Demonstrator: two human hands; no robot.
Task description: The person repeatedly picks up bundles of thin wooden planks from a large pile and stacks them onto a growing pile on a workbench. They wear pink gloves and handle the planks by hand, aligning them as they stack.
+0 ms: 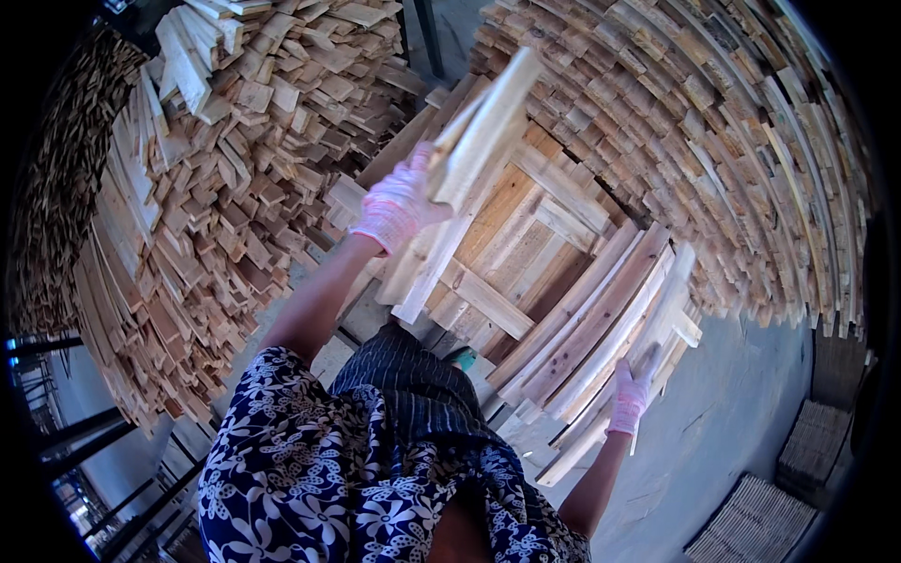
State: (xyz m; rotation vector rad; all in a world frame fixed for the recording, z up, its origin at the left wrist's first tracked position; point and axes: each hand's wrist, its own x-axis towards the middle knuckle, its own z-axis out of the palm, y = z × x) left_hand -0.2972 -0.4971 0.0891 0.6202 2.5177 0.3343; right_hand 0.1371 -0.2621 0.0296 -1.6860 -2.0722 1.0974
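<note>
My left hand [399, 202], in a pink-and-white glove, is closed round the edge of a long pale wooden board [486, 141] held up at a slant. At least one more board seems to lie against it, though the hand covers where they meet. To the right, my gloved right hand [635, 387] rests with fingers stretched on the outer boards of a row of loose wooden boards [601, 319]. Between my hands lies a low wooden platform of planks [511, 225] with crosspieces, partly hidden by the raised board.
A tall heap of stacked wood pieces [253, 169] rises at the left. Another large stack of boards [676, 141] curves along the far right. Bundled slats [751, 521] sit on the grey floor [732, 403] at the lower right. Dark metal bars [89, 436] stand at the lower left.
</note>
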